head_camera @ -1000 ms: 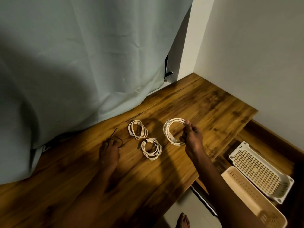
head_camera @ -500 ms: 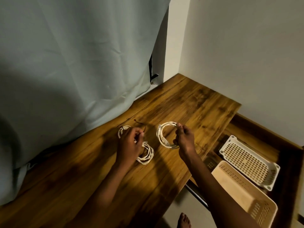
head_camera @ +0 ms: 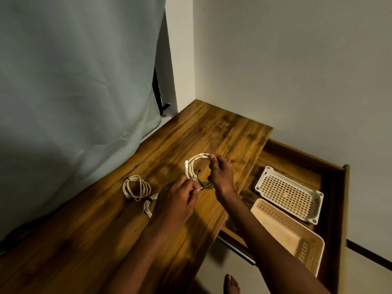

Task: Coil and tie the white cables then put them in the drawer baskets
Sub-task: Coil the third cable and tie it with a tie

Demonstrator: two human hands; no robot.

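Pinching a thin black tie (head_camera: pixel 199 181) (looped over the strands), the left hand (head_camera: pixel 174 204) meets a coiled white cable (head_camera: pixel 193 166) gripped by the right hand (head_camera: pixel 220 174) above the brown wooden desk (head_camera: pixel 229 136), left of the white perforated basket (head_camera: pixel 289 194).

The desk top (head_camera: pixel 222 134) is wood with a dark, streaky grain and a soft sheen, and the open drawer (head_camera: pixel 337 187) beside it shows the same brown wood. Both baskets look like moulded plastic pierced with holes, the white basket (head_camera: pixel 318 196) slightly glossy and the beige basket (head_camera: pixel 275 221) duller, while the coiled cable (head_camera: pixel 192 166) has a smooth, pale, rubbery-looking jacket crossed by a thin black tie (head_camera: pixel 199 179) (its material is too small to tell). The curtain (head_camera: pixel 74 81) is matt grey-green cloth, softly creased, and the wall (head_camera: pixel 297 60) is flat, matt paint.
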